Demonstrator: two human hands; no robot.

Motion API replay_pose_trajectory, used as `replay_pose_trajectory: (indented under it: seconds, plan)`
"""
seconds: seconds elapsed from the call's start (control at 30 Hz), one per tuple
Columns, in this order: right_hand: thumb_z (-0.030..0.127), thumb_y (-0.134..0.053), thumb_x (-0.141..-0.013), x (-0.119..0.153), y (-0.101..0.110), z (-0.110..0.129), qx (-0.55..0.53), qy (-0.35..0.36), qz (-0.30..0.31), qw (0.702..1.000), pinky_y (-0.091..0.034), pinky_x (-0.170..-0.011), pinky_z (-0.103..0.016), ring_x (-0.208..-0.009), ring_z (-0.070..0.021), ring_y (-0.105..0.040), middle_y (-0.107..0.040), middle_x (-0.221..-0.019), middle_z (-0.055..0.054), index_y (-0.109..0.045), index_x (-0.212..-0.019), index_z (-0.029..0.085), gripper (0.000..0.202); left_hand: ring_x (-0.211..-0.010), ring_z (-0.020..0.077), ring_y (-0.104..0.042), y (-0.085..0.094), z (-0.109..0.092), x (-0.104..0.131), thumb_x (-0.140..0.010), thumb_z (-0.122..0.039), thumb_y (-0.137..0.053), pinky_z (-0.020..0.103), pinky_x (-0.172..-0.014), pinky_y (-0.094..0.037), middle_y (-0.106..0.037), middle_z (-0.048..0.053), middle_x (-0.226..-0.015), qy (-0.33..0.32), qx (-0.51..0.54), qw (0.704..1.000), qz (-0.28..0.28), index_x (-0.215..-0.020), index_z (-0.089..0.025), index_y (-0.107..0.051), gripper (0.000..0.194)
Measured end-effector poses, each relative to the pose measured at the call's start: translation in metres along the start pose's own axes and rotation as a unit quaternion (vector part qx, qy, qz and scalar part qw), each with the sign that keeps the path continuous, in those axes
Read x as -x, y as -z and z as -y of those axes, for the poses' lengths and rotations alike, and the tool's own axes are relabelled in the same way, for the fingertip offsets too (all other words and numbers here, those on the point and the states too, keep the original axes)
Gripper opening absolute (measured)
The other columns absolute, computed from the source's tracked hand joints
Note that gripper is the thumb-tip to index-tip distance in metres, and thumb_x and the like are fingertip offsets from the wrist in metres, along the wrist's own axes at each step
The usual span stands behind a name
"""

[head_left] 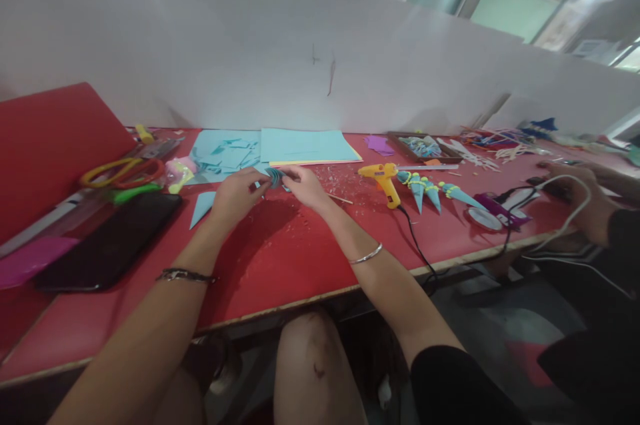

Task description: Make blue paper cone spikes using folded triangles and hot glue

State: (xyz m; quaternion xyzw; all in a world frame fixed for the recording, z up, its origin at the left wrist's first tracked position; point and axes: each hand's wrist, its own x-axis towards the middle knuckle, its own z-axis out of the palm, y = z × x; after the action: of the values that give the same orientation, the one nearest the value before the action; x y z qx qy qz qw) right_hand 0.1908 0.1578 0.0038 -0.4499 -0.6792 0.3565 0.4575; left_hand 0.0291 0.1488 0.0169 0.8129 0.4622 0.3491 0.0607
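Observation:
Between my fingers is a small piece of pleated blue paper [274, 176], held just above the red table. My left hand [237, 193] pinches its left side, while the fingers of my right hand [306, 186] close on its right side. A blue paper cone [201, 207] lies beside my left wrist. Behind my hands, cut blue paper pieces [227, 157] are heaped on a blue sheet, next to a stack of coloured paper sheets [310, 146]. A thin stick [340, 198] rests near my right hand.
A yellow glue gun [383, 182] with a black cord lies to the right, beside blue cones with yellow trim [420, 192]. Scissors [123, 173] and a black phone [113, 242] are at left. Another person's hand [575, 192] is at far right, near a white cable.

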Motion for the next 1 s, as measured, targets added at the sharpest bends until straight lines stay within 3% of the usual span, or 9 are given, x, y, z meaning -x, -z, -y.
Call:
replay_pose_trajectory:
  seconds: [0.27, 0.5, 0.7, 0.83, 1.0]
  plan:
    - [0.018, -0.051, -0.081, 0.003, 0.006, 0.001, 0.142, 0.042, -0.059, 0.987, -0.047, -0.079, -0.023, -0.084, -0.0114, -0.06, -0.068, -0.093, -0.005, -0.065, -0.085, 0.015, 0.015, -0.057, 0.0117, -0.05, -0.001, 0.001, 0.001, -0.078, -0.036, -0.047, 0.025, -0.061, -0.039, -0.06, 0.002, -0.076, 0.012, 0.007, 1.0, -0.009, -0.074, -0.021, -0.065, 0.024]
    - [0.02, -0.052, -0.078, 0.003, 0.013, -0.002, 0.197, 0.055, -0.113, 0.972, -0.044, -0.073, -0.023, -0.076, -0.0116, -0.058, -0.065, -0.08, -0.003, -0.062, -0.077, 0.016, 0.01, -0.057, 0.0112, -0.05, 0.0, 0.004, 0.002, -0.074, -0.026, -0.051, 0.025, -0.057, -0.037, -0.059, 0.002, -0.078, 0.05, -0.011, 0.997, -0.052, -0.076, -0.021, -0.066, 0.016]
    - [0.02, -0.052, -0.077, 0.004, 0.013, -0.003, 0.186, 0.043, -0.104, 0.976, -0.043, -0.068, -0.021, -0.071, -0.0106, -0.059, -0.065, -0.075, -0.001, -0.06, -0.078, 0.017, 0.009, -0.058, 0.0116, -0.05, 0.001, 0.006, 0.004, -0.075, -0.027, -0.053, 0.025, -0.058, -0.038, -0.06, 0.002, -0.081, 0.095, -0.018, 0.99, -0.102, -0.077, -0.021, -0.066, 0.014]
    - [0.022, -0.054, -0.076, 0.006, 0.012, -0.002, 0.225, 0.038, -0.066, 0.971, -0.042, -0.067, -0.021, -0.071, -0.0114, -0.058, -0.066, -0.074, 0.0, -0.061, -0.076, 0.018, 0.008, -0.058, 0.012, -0.05, 0.002, 0.006, 0.003, -0.076, -0.028, -0.052, 0.025, -0.063, -0.04, -0.06, 0.002, -0.078, 0.087, -0.02, 0.99, -0.111, -0.078, -0.02, -0.065, 0.016]
    - [0.026, -0.053, -0.076, 0.008, 0.01, 0.002, 0.281, 0.031, -0.037, 0.959, -0.038, -0.063, -0.022, -0.068, -0.012, -0.056, -0.065, -0.072, -0.001, -0.062, -0.072, 0.018, 0.012, -0.057, 0.0101, -0.048, 0.001, 0.001, 0.002, -0.075, -0.028, -0.051, 0.024, -0.061, -0.041, -0.06, 0.002, -0.078, 0.031, 0.009, 0.998, -0.05, -0.075, -0.019, -0.064, 0.016]
